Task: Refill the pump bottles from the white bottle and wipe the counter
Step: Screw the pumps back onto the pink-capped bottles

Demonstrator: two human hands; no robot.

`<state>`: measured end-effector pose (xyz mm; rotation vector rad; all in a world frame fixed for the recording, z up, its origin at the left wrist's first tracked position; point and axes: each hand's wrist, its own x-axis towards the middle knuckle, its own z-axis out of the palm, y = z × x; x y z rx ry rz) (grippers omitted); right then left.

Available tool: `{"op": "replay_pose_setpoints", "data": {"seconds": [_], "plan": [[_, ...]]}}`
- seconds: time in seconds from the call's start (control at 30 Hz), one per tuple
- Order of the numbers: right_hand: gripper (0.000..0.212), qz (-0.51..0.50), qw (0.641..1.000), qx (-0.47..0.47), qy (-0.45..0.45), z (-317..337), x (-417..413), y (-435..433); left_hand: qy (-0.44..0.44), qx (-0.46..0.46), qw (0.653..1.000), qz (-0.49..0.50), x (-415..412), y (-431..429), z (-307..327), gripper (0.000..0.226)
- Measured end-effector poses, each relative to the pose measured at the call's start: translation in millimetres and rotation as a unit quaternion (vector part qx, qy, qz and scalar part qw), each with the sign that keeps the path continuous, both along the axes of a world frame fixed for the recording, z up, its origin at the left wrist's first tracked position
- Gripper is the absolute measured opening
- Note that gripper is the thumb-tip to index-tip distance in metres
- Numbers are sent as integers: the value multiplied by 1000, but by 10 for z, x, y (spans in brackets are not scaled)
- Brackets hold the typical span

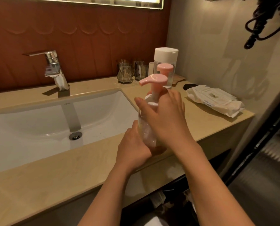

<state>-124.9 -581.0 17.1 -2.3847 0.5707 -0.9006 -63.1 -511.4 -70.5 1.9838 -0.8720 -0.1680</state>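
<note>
A clear pump bottle [146,126] with a pink pump head stands at the front of the beige counter [80,162], to the right of the sink. My left hand [134,147] grips its lower body. My right hand [165,116] is wrapped around its white collar just below the pump. Behind it stands a second pump bottle [165,70] with a pink head. A bottle with a white cap [166,54] is right behind that one, near the wall.
A white sink [54,121] with a chrome faucet [54,69] fills the left. Glass tumblers [131,70] stand at the back. A pack of wet wipes [215,100] lies at the counter's right end. A black coiled cord [266,22] hangs on the right wall.
</note>
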Motion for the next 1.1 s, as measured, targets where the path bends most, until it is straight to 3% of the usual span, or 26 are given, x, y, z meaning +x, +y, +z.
{"op": "replay_pose_setpoints", "data": {"seconds": [0.07,0.2,0.43,0.53,0.63,0.73,0.8,0.93,1.0,1.1], "plan": [[45,97,991,90,-28,-30,-77,-16,-2,0,1000,-2,17,0,-10,76],[21,230,958,149,-83,25,-318,-128,14,1,1000,5,26,23,-28,78],[61,251,953,156,-63,216,-192,-407,24,-4,1000,-3,6,63,16,77],[52,280,945,167,8,260,-48,-364,31,-7,999,-23,14,71,20,79],[26,249,955,158,41,239,21,-307,41,-16,999,-25,24,71,-5,81],[15,165,968,187,-13,160,20,-179,32,-9,999,-15,41,49,-34,81],[19,75,984,151,-59,90,35,-48,18,1,1000,-9,38,22,-42,78],[25,-42,985,83,-143,-27,62,218,-4,4,1000,21,28,20,-55,47],[28,-61,986,52,-143,-83,41,300,12,-16,1000,20,13,51,-48,36],[41,-11,991,65,-117,-164,-86,299,13,-37,999,1,-10,53,1,52]]}}
